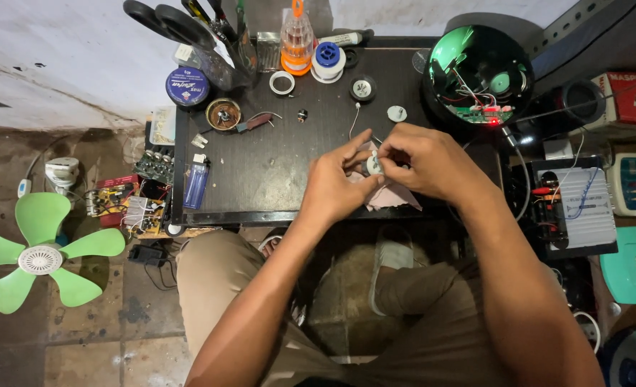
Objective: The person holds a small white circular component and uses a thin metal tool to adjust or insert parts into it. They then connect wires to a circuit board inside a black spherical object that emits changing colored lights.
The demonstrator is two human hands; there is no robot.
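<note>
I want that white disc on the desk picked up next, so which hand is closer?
Probably the right hand: the white disc lies just above its knuckles, while the left hand sits farther off. Both pinch a small white part.

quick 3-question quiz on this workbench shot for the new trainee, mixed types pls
1. True or false: both hands grip the small white round part over the dark table.
2. What lies under the hands at the table's front edge? A) pink cloth B) a hammer C) a glass of water
3. Fill in: the blue lighter lies near the table's ____ edge, as the person sees it.

Key
1. True: the left hand and right hand pinch it between their fingertips.
2. A
3. left
</note>
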